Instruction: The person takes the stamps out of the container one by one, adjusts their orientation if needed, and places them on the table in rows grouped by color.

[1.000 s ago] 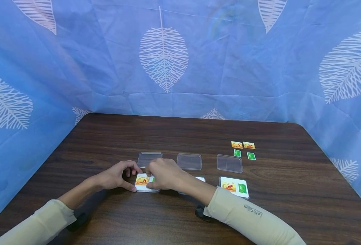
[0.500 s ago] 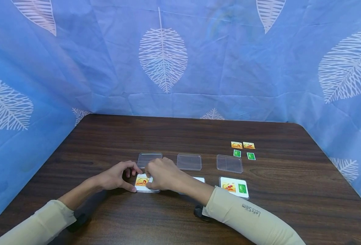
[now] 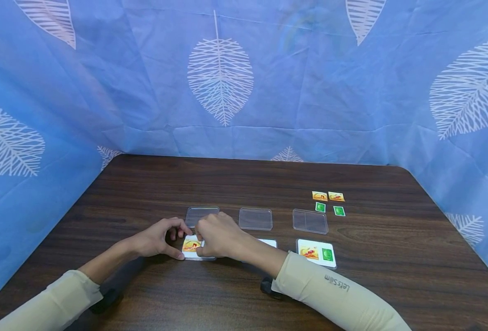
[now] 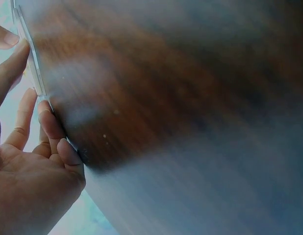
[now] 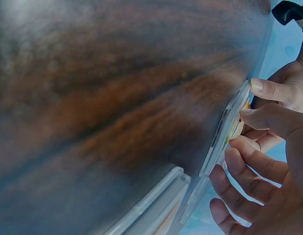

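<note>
A white card (image 3: 189, 253) with an orange picture (image 3: 191, 245) lies in a shallow clear plastic case (image 5: 214, 147) at the front left. My left hand (image 3: 159, 236) holds the case by its left end, index finger at the far corner and thumb at the near one. My right hand (image 3: 221, 235) comes across from the right, thumb and index finger bent down onto the card's right half. In the right wrist view a sliver of a green picture piece (image 5: 228, 137) shows between those fingertips; the rest of it is hidden under them.
A second white card (image 3: 270, 242) is mostly behind my right forearm. Farther right sits a third card (image 3: 316, 253) with orange and green pictures. Three clear plastic lids (image 3: 255, 219) line up behind. Loose orange pieces (image 3: 336, 196) and green pieces (image 3: 320, 207) lie at the back right.
My right fingers have shifted very slightly left, so the green piece that showed between them is now covered in the head view. My left hand has stayed in place.
</note>
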`<state>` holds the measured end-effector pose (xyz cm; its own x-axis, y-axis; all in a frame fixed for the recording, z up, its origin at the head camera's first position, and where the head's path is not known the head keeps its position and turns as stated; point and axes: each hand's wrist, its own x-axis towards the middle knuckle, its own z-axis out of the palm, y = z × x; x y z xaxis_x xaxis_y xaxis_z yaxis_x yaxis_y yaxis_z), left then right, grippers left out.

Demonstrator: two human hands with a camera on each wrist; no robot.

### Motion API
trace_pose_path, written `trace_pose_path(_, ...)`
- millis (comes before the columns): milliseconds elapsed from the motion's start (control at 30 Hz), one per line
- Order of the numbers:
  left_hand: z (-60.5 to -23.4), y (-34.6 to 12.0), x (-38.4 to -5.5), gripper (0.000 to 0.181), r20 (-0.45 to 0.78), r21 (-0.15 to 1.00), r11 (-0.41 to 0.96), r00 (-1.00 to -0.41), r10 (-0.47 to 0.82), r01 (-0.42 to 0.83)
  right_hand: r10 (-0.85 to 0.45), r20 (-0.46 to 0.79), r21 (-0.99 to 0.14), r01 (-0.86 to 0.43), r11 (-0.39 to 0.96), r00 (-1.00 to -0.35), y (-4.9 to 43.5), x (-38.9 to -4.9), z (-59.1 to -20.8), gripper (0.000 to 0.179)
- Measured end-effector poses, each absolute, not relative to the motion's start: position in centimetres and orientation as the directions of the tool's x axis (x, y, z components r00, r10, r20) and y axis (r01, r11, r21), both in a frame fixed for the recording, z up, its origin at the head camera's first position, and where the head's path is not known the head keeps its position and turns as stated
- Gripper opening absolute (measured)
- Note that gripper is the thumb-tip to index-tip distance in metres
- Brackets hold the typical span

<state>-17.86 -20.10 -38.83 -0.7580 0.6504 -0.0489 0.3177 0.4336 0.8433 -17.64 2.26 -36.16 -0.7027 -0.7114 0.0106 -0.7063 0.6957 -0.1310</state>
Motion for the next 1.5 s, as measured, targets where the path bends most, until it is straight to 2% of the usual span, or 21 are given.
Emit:
trace_pose_path(333,-38.97,-20.18,-17.89,0.041,-0.041,0.846,0.422,-0.749,0.661,0.327,-0.709,0.023,-0.123,-0.706,0.697,-0.705,2.17,-17.72,-36.27,0.021)
trace_pose_path(567,-38.96,-20.25,-17.88,0.040,-0.055,0.845,0.433,-0.754,0.654,0.314,-0.710,0.041,-0.156,-0.706,0.691,-0.703,2.14,-17.69,-36.20,0.021)
trace_pose_path(833,-39.13,-20.20,-17.89,0.040,-0.031,0.857,0.400,-0.742,0.669,0.325,-0.729,0.037,-0.264,-0.710,0.652,-0.683,2.02,-17.60,-36.10,0.021)
trace_pose_path(1100,-39.10,-20.23,-17.97,0.040,-0.031,0.867,0.386,-0.737,0.675,0.317,-0.717,0.038,-0.414,-0.664,0.622,-0.696,1.98,-17.56,-35.94,0.022)
trace_pose_path(1500,-39.12,-20.16,-17.94,0.041,-0.032,0.854,0.406,-0.747,0.664,0.324,-0.700,0.038,-0.521,-0.611,0.596,-0.714,2.32,-17.44,-35.81,0.016)
